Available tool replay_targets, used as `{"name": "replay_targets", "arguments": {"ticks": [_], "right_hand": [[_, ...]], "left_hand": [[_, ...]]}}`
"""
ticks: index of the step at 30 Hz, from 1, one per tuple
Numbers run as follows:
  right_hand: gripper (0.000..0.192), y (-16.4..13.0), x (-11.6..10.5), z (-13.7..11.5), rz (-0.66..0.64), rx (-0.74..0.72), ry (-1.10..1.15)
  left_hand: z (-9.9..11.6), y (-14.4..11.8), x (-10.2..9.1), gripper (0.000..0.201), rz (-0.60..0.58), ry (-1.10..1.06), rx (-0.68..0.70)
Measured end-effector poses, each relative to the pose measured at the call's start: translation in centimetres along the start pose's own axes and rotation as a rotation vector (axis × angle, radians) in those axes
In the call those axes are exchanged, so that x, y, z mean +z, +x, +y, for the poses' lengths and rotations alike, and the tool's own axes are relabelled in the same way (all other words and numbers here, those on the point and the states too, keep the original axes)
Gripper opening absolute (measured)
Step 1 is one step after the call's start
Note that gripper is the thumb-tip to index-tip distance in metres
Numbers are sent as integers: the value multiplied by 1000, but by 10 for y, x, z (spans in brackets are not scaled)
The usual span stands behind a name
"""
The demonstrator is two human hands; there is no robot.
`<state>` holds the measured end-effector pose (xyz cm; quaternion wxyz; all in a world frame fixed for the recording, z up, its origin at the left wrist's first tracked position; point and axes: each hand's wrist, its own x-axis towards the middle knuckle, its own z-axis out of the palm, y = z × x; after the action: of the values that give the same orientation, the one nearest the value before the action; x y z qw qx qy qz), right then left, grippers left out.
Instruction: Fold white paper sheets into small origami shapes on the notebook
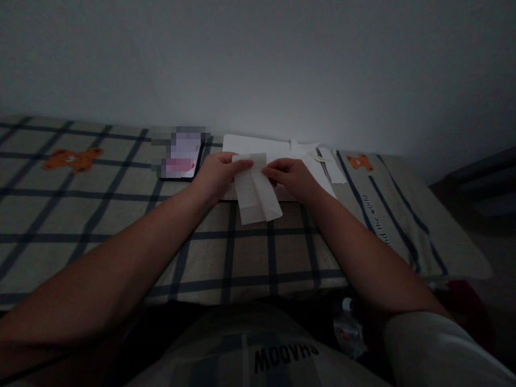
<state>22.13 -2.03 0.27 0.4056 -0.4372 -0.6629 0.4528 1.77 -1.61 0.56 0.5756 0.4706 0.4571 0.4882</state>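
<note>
Both hands hold one folded white paper [256, 194] above a checked bedsheet [100, 215]. My left hand [217, 173] pinches its upper left edge with thumb and fingers. My right hand [288, 174] grips the upper right edge. The paper hangs down toward me in long folded panels. Behind the hands lies a white sheet or board [253, 145], with more folded white paper pieces [322, 161] on its right side.
A phone [181, 156] with a lit screen lies left of the white board, near the wall. The bedsheet carries orange bear prints [72, 159] and dark stripes. The bed's edge drops off at the right and front. A plain wall stands behind.
</note>
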Motion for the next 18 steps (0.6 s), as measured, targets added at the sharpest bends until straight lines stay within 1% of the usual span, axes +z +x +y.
{"name": "replay_targets", "arguments": {"ticks": [6,12,18], "right_hand": [[23,-1,0,-3,1,-15,-25],[25,-1,0,-4,-19,-24,-46],[25,-1,0,-5,-34,-25,-71]], "left_hand": [[4,-1,1,24,52,18,29],[6,-3,3,21,56,10,43],[4,0,0,22,81,18,83]]}}
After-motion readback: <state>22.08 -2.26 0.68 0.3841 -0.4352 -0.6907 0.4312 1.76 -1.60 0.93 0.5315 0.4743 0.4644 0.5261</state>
